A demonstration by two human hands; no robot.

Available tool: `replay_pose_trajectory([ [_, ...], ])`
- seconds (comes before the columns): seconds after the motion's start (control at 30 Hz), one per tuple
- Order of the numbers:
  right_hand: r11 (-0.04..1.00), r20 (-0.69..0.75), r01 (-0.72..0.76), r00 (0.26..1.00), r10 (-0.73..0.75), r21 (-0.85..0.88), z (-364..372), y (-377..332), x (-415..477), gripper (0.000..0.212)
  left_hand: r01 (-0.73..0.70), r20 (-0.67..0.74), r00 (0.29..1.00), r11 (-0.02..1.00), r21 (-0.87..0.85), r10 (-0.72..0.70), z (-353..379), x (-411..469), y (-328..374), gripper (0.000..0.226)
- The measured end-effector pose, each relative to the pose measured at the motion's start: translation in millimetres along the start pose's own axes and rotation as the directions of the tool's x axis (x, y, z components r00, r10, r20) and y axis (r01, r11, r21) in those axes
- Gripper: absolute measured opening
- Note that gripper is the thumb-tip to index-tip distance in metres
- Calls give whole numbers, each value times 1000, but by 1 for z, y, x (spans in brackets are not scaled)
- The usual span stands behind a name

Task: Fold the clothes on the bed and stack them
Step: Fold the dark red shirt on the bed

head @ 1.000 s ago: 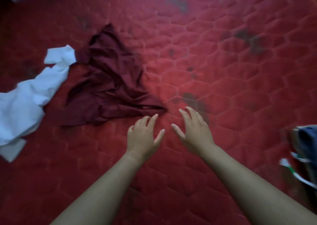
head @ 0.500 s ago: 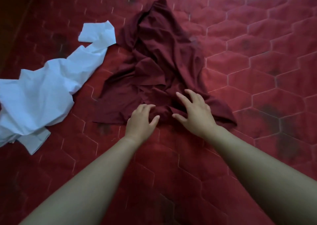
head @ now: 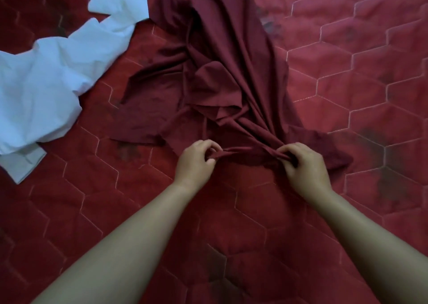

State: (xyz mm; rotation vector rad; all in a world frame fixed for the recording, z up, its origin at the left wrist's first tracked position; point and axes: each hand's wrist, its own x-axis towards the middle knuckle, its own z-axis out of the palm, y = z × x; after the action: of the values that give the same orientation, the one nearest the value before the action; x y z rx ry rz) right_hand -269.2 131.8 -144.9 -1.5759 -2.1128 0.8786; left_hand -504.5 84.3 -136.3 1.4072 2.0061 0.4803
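On the red bed with its six-sided stitch shapes, we see a dark red cloth lying in a crumpled heap. Our left hand pinches the near edge of it, fingers closed tight on the cloth. Our right hand grips the same edge a little way off, fingers closed on a bunch of it. The edge runs between our two hands. A white cloth lies rumpled to the left, just beside the red one.
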Motion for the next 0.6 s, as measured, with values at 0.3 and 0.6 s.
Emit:
replay_pose_trajectory([
  [0.3,991,171,-125,978,115,48,-77,23,-52,44,-67,-43,997,991,-112,63,21,-26,48,20],
  [0.6,978,87,-206,974,209,-41,-5,0,73,68,122,-86,989,993,-8,-122,13,68,35,57],
])
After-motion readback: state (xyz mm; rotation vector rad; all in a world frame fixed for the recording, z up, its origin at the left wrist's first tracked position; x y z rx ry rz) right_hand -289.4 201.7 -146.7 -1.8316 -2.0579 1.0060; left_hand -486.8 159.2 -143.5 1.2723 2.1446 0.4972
